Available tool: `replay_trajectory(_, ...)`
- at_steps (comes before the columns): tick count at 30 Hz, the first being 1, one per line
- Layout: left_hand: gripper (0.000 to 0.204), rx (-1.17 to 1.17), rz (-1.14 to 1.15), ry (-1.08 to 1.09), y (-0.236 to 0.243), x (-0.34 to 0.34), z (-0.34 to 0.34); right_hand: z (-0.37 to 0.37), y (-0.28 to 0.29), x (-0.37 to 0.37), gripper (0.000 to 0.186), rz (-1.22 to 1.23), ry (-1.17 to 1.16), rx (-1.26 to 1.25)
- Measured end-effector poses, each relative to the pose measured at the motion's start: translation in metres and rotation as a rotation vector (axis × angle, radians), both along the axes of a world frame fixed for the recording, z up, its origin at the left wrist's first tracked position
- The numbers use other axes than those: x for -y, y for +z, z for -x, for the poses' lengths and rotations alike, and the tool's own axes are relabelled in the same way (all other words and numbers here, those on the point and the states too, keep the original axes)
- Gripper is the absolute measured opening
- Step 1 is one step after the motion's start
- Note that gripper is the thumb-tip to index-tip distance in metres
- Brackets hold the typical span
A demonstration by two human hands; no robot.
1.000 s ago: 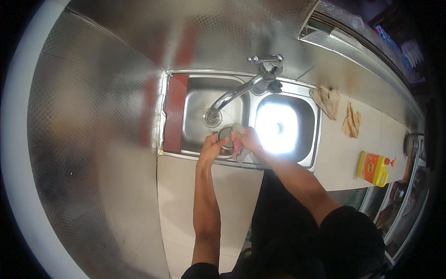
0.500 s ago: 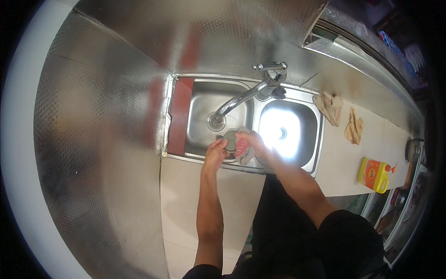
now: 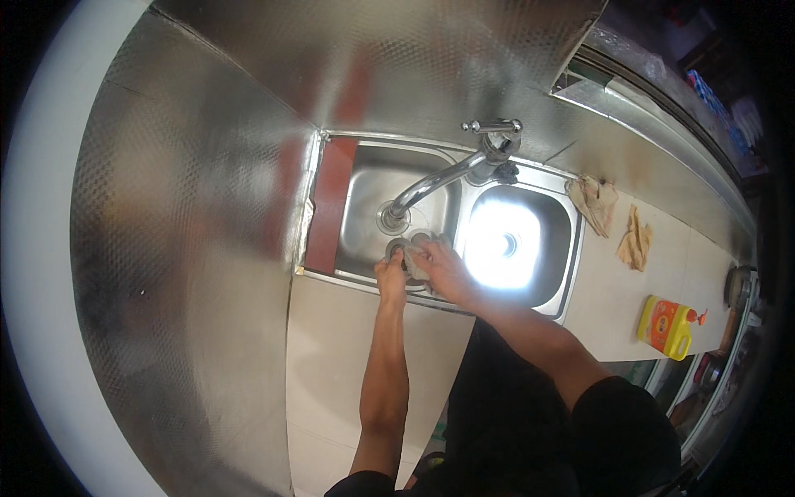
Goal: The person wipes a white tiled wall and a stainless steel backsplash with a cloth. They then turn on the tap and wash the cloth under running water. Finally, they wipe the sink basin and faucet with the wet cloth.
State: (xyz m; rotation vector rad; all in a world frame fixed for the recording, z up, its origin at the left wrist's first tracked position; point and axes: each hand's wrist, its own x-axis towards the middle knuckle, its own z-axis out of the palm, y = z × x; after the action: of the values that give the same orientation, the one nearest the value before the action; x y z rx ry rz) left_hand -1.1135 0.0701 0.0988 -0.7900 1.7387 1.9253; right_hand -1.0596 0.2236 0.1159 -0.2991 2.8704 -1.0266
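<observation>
Over the near edge of the left sink basin (image 3: 362,186), my left hand (image 3: 391,278) grips a small round grey-green object (image 3: 395,246), like a lid or shallow dish; its kind is not clear. My right hand (image 3: 445,272) is closed on a crumpled greyish cloth (image 3: 416,262), pressed against that round object. Fingers and cloth hide most of the object. Just beyond my hands, the spout of the chrome faucet (image 3: 435,179) hangs above the left basin.
The right basin (image 3: 560,273) glares with bright light. Two tan cloths, one by the sink corner (image 3: 593,203) and one flat on the counter (image 3: 635,240), lie right. A yellow pump bottle (image 3: 662,325) rests farther right. A red-brown strip (image 3: 331,207) borders the left metal wall (image 3: 190,248).
My right hand and the cloth have moved left onto the round object, which is now more covered. The cloth's pink part no longer shows. The whole view has shifted slightly.
</observation>
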Motion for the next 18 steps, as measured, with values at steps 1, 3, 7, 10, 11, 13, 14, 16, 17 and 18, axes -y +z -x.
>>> replay_trajectory(1,0.034,0.02,0.021,0.01,0.001,-0.005,0.0,-0.003,-0.002,0.006,0.06,-0.023,-0.064,0.033)
replay_trajectory(3,0.034,0.058,0.067,0.043,-0.001,-0.009,0.0,-0.007,-0.001,0.028,0.053,-0.065,-0.181,0.096)
replay_trajectory(7,0.032,0.104,-0.009,-0.022,-0.021,0.015,0.004,-0.01,0.021,0.024,0.047,0.074,0.077,0.097)
replay_trajectory(10,0.033,0.115,-0.101,-0.136,0.008,0.016,0.012,0.001,0.015,0.01,0.049,-0.067,0.182,0.074)
replay_trajectory(11,0.033,0.119,-0.046,-0.179,0.009,0.015,0.017,0.002,0.014,0.009,0.05,-0.068,0.157,0.064)
replay_trajectory(13,0.034,0.123,0.081,-0.253,0.015,0.025,0.026,0.001,0.009,0.016,0.051,-0.054,0.119,0.034)
replay_trajectory(14,0.035,0.135,0.095,-0.25,0.018,0.026,0.026,-0.002,0.007,0.02,0.052,-0.06,0.106,0.023)
replay_trajectory(16,0.036,0.162,0.111,-0.259,0.019,0.026,0.028,-0.007,0.002,0.023,0.053,-0.085,0.064,0.007)
replay_trajectory(17,0.037,0.159,0.115,-0.256,0.02,0.025,0.029,-0.006,-0.002,0.02,0.054,-0.055,0.071,0.017)
replay_trajectory(18,0.037,0.167,0.117,-0.251,0.029,0.021,0.025,-0.008,-0.003,0.015,0.055,-0.026,0.083,0.039)
